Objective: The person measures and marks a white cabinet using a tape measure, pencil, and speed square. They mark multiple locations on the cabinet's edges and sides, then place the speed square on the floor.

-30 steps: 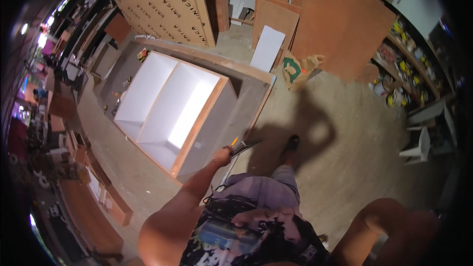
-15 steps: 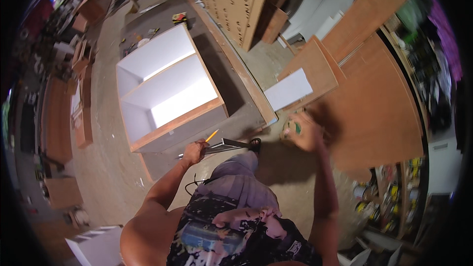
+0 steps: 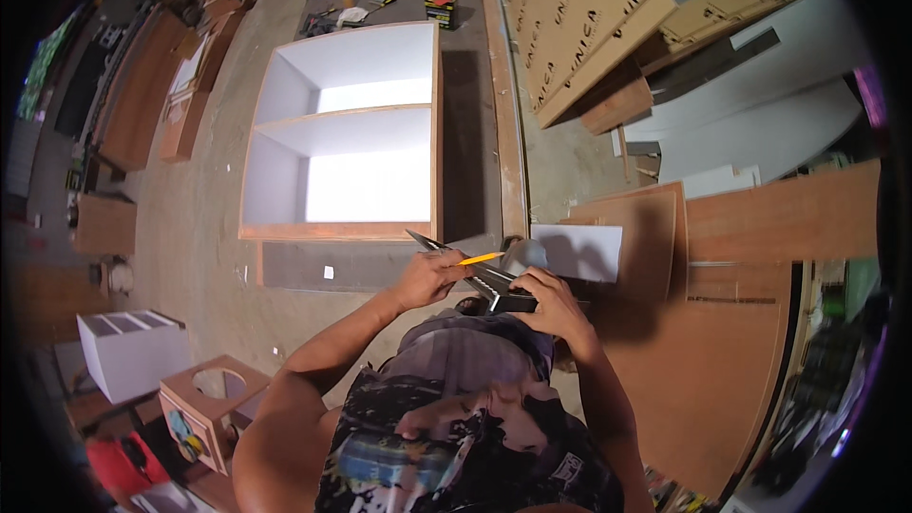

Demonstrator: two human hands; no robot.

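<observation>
My left hand [image 3: 429,281] is closed around dark, narrow metal drawer slides [image 3: 492,279], with a yellow pencil [image 3: 482,258] also held in its fingers. My right hand [image 3: 553,304] grips the near right end of the slides, its fingers bent over them. The slides lie at a slant in front of my waist, one end pointing up and left. Ahead of my hands is a wooden-edged cabinet box [image 3: 436,147], open side up, with a white interior split by one divider. The hands are apart from it.
The box rests on a grey board [image 3: 380,266], with a small yellow-and-black box [image 3: 440,8] and tools beyond. A white panel [image 3: 584,252] lies on brown boards [image 3: 703,361] at right. Printed sheets [image 3: 579,19] lean at back right. A white cabinet [image 3: 133,356] stands at left.
My right hand has come from the right to the slides and taken hold of them. The left hand has moved right with the slides and pencil. The view has turned.
</observation>
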